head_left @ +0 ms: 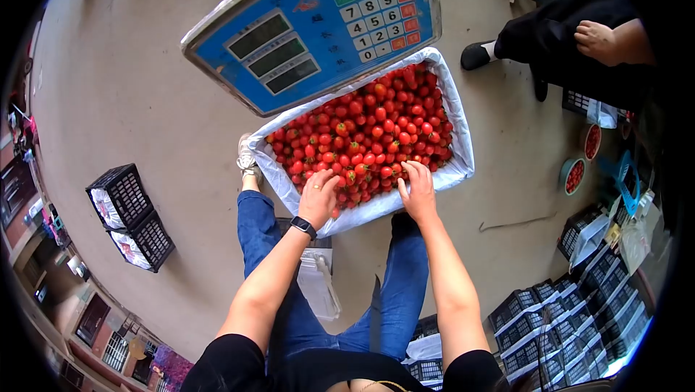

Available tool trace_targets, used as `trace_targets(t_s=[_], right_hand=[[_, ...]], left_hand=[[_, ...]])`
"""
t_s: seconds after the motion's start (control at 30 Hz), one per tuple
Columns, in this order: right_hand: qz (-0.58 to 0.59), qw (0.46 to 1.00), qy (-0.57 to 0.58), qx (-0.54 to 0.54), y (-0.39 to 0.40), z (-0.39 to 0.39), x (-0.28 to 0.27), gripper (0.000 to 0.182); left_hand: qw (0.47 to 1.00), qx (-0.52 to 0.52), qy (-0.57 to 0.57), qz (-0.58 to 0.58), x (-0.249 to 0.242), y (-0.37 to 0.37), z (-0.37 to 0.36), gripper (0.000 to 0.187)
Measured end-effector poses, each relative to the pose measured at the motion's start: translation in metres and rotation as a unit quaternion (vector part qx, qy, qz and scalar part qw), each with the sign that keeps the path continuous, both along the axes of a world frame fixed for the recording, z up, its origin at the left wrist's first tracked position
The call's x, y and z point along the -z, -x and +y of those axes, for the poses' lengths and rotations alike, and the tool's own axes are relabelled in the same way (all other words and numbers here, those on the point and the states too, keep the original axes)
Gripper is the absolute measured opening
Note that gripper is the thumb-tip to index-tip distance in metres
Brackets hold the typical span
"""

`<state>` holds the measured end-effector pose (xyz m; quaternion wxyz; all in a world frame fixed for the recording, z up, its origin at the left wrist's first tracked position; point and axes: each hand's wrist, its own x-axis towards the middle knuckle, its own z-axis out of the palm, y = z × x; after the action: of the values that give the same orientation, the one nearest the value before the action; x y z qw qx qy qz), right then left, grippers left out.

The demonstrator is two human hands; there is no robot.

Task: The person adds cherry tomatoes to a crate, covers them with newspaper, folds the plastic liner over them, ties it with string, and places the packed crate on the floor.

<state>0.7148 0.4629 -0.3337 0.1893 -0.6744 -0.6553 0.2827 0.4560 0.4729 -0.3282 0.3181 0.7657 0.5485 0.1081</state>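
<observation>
Both hands are down on the near edge of a big lined crate (457, 147) heaped with cherry tomatoes (365, 131), which sits on a platform scale with the blue display head (318, 26) tilted over the far side. The left hand (318, 196), the one with the black watch (303, 227) on the wrist, lies flat and spread on the fruit right at the near rim, fingers loose, not closed on anything as far as I can see. The right hand (418, 191) is much the same: palm down, fingers curled a little over the tomatoes near the rim. Can't tell if a tomato or two is tucked under either palm.

The crate is right in front of the person's legs, above the concrete floor (130, 95), and the white liner (286, 182) flops over the edges.

What I'd worry about: the pile is heaped right up to the near edge, so any sweep of the hands could roll tomatoes over the rim and onto the floor. Pressing down with flat palms could squash the soft ones on top, and leaning weight on the crate would throw the scale reading off too. The loose liner could also get snagged and dragged.

Elsewhere there are black crates (130, 215) off to the left, stacked trays (572, 319) at lower right, and another person's hand (595, 39) upper right.
</observation>
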Motion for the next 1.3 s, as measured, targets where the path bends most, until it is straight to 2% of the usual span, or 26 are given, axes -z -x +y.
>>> trace_targets(t_s=[0.1,0.2,0.3,0.33,0.4,0.5,0.53,0.67,0.7,0.73,0.87,0.93,1.0,1.07,1.13,1.23,1.3], right_hand=[[-0.016,0.999,-0.031,-0.029,0.01,0.014,0.005,0.045],[0.003,0.99,-0.061,-0.125,0.04,0.055,0.012,0.043],[0.01,0.975,-0.08,-0.206,0.079,0.094,0.028,0.048],[-0.036,0.965,-0.104,-0.237,0.087,0.099,0.036,0.047],[-0.026,0.962,-0.113,-0.248,0.082,0.1,0.045,0.041],[-0.042,0.943,-0.117,-0.308,0.044,0.075,0.058,0.029],[-0.052,0.942,-0.111,-0.313,0.028,0.064,0.059,0.037],[-0.157,0.936,-0.115,-0.295,-0.03,0.017,0.063,0.042],[-0.181,0.932,-0.125,-0.287,-0.042,0.008,0.067,0.045],[-0.175,0.947,-0.083,-0.256,-0.053,0.007,0.062,0.049],[-0.143,0.971,-0.084,-0.173,-0.059,0.03,0.046,0.051],[-0.119,0.97,-0.136,-0.165,-0.04,0.07,0.043,0.053],[-0.118,0.957,-0.139,-0.226,-0.014,0.111,0.04,0.052],[-0.124,0.936,-0.169,-0.283,0.0,0.141,0.058,0.05],[-0.108,0.935,-0.163,-0.296,-0.02,0.158,0.073,0.049],[-0.146,0.952,-0.173,-0.206,-0.051,0.15,0.067,0.047],[-0.122,0.966,-0.166,-0.157,-0.064,0.137,0.064,0.044]], left_hand=[[0.998,-0.029,-0.043,0.036,0.011,0.011,0.011,0.041],[0.993,-0.061,-0.057,0.082,0.02,0.011,0.035,0.048],[0.992,-0.042,-0.054,0.107,0.036,-0.001,0.061,0.061],[0.991,-0.033,-0.054,0.116,0.045,-0.005,0.063,0.063],[0.989,-0.042,-0.047,0.135,0.051,-0.015,0.049,0.067],[0.993,-0.001,-0.035,0.109,0.046,-0.027,0.014,0.061],[0.993,0.008,-0.014,0.119,0.054,-0.029,-0.002,0.059],[0.976,0.147,-0.003,0.158,0.056,-0.042,-0.049,0.052],[0.98,0.134,0.022,0.148,0.062,-0.037,-0.059,0.048],[0.982,0.114,0.04,0.144,0.058,-0.031,-0.061,0.047],[0.98,0.136,-0.018,0.148,0.05,0.009,-0.058,0.047],[0.981,0.064,0.048,0.175,0.045,0.019,-0.05,0.051],[0.987,0.057,0.001,0.153,0.041,0.018,-0.025,0.053],[0.985,0.12,-0.061,0.113,0.035,-0.005,0.017,0.051],[0.981,0.126,-0.091,0.115,0.034,-0.031,0.061,0.05],[0.982,0.103,-0.108,0.113,0.05,-0.044,0.115,0.049],[0.984,0.092,-0.1,0.115,0.053,-0.043,0.119,0.05]])
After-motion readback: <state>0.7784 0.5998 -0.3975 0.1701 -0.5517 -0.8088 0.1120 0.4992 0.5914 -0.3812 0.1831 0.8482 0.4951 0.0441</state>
